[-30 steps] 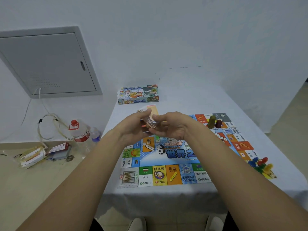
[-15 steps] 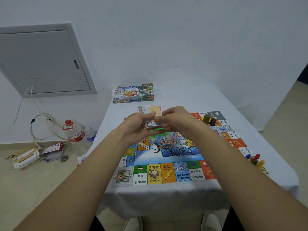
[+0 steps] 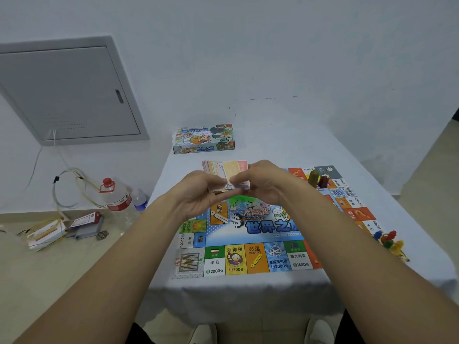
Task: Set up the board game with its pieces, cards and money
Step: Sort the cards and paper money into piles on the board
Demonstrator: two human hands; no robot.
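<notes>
Paper play-money stack (image 3: 224,176), gripped in left hand (image 3: 198,192) above the colourful board (image 3: 248,244); right hand (image 3: 258,181) pinches the front notes. Peel singly, keeping denominations apart.

Both forearms are bare with no sleeves showing, dark trousers (image 3: 141,335) cover the legs, and the shoes (image 3: 202,333) are pale.

A plain pale-blue painted wall (image 3: 273,45) carries a grey metal access panel (image 3: 67,93) at left; below, a beige tiled floor (image 3: 37,281) surrounds a white-clothed rectangular table (image 3: 285,145) under dim, even light.
</notes>
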